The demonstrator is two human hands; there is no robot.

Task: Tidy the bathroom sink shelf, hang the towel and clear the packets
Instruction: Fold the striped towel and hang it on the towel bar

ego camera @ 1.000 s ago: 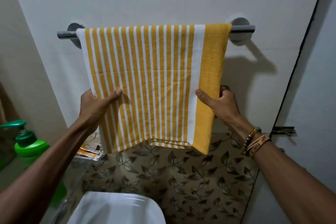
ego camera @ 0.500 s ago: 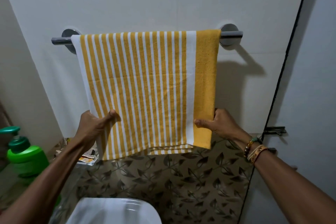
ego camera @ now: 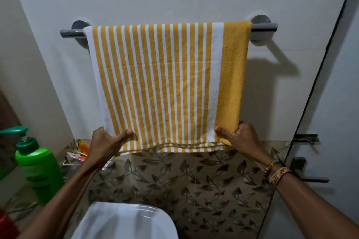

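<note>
Your towel (ego camera: 165,83), yellow with white stripes, hangs folded over the metal rail (ego camera: 264,27) on the white wall, spread flat between the two round mounts; your left hand (ego camera: 105,144) pinches its lower left corner, thumb across the front (fingers tucked behind the cloth); your right hand (ego camera: 238,137) grips the lower right corner at the solid yellow band in the same way. The crumpled packets (ego camera: 75,156) lie on the shelf just beside your left wrist; a green pump bottle (ego camera: 37,165) stands near them; the white sink (ego camera: 126,221) sits below.
</note>
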